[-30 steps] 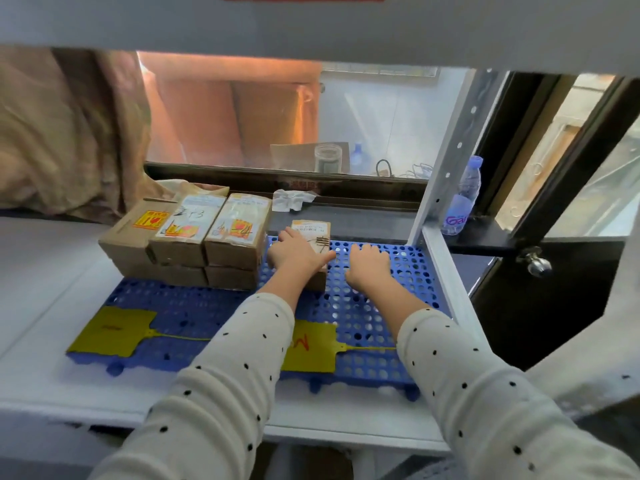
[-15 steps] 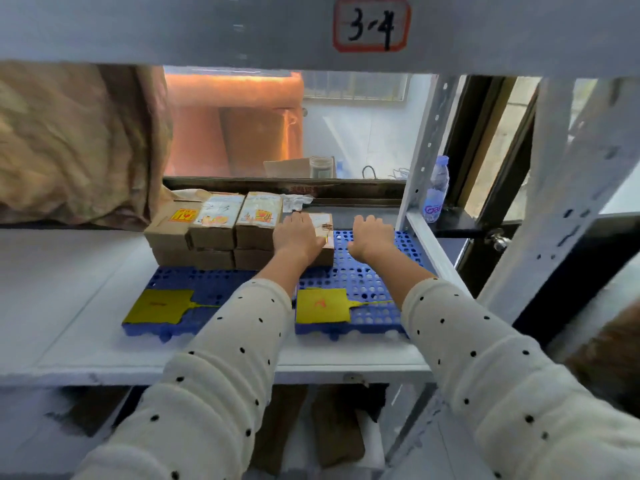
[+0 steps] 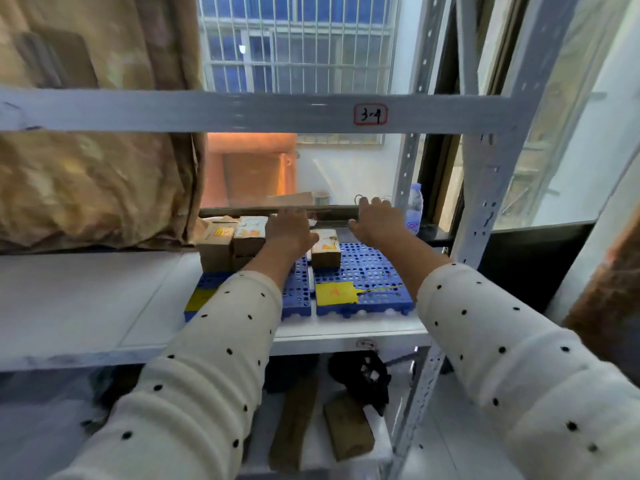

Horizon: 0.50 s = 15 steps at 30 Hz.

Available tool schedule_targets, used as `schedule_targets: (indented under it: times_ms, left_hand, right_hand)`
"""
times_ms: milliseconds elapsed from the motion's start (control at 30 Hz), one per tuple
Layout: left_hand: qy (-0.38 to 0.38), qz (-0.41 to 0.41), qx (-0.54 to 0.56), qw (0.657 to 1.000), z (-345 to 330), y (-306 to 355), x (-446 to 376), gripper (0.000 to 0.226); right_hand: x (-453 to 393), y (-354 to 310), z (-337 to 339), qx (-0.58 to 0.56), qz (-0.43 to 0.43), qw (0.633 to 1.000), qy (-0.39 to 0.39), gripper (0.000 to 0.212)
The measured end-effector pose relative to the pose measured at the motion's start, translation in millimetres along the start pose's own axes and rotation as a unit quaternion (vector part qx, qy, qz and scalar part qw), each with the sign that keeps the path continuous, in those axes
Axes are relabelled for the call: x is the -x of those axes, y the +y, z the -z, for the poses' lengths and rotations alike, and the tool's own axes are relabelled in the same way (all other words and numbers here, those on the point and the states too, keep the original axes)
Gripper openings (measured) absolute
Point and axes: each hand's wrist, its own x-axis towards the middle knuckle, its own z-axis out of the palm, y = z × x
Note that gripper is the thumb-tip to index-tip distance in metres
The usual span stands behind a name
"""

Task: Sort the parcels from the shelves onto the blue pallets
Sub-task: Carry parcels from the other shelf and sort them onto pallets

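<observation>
Head view: both hands hang flat-fingered, gripping nothing, left hand (image 3: 289,230) at eleven o'clock, right hand (image 3: 375,218) at one, above perforated blue pallets (image 3: 367,271) carrying taped cardboard parcels (image 3: 325,249).

the left hand (image 3: 290,233) and sleeve hide part of the stacked parcels (image 3: 231,244) and the left blue pallet (image 3: 297,289); parcel labels are too blurred to read.
</observation>
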Motion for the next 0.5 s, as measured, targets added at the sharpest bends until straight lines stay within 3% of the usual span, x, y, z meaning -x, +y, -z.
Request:
schedule_targets:
  times_ms: [333, 500]
  left_hand:
    - [0.066, 0.024, 0.012, 0.997, 85, 11, 74, 0.066]
    - [0.093, 0.043, 0.004, 0.995, 120, 17, 105, 0.060]
  right_hand:
    - [68, 1, 84, -0.028, 0.033, 0.999, 0.021, 0.048]
    - [92, -7, 114, -0.019, 0.059, 0.997, 0.040, 0.051]
